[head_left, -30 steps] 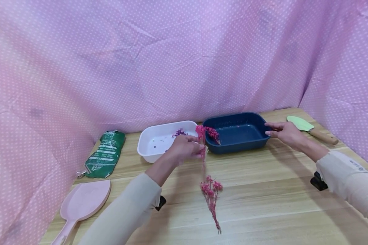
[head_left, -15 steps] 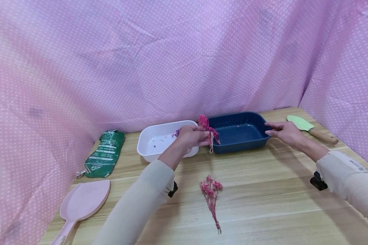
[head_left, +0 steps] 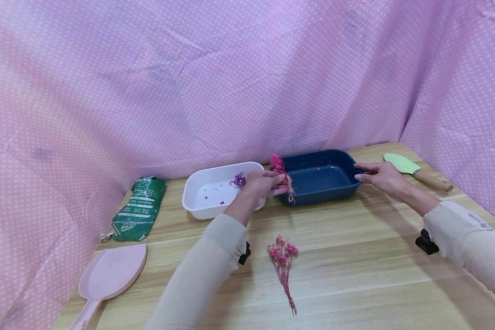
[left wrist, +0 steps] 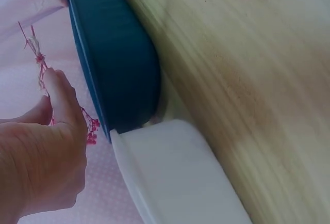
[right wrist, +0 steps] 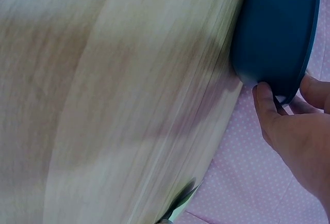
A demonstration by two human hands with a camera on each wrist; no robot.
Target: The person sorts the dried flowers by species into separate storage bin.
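Note:
My left hand (head_left: pixel 261 184) pinches a bunch of pink dried flowers (head_left: pixel 277 164) over the left end of a dark blue basin (head_left: pixel 319 196). Its tied stems (left wrist: pixel 39 56) stick out past the fingertips in the left wrist view. At the basin's right end, my right hand (head_left: pixel 383 178) holds the rim, with the thumb at the edge and fingers (right wrist: pixel 265 97) against the outer wall. A second pink bunch (head_left: pixel 281 261) lies on the table in front. To the left, a white basin (head_left: pixel 200 211) contains a purple dried sprig (head_left: pixel 239 180) and small bits; my left hand partly covers it.
A green packet (head_left: pixel 142 208) and a pink dustpan-shaped scoop (head_left: pixel 113 270) lie on the left of the wooden table (head_left: pixel 346 275). Beyond my right hand is a light green trowel (head_left: pixel 401 162) with a wooden handle. Pink dotted cloth (head_left: pixel 247 82) hangs behind.
My left hand has moved right with the pink bunch, from beside the white basin to the blue basin's left end. The bunch has swung from hanging down to tilted. My right hand stays at the rim.

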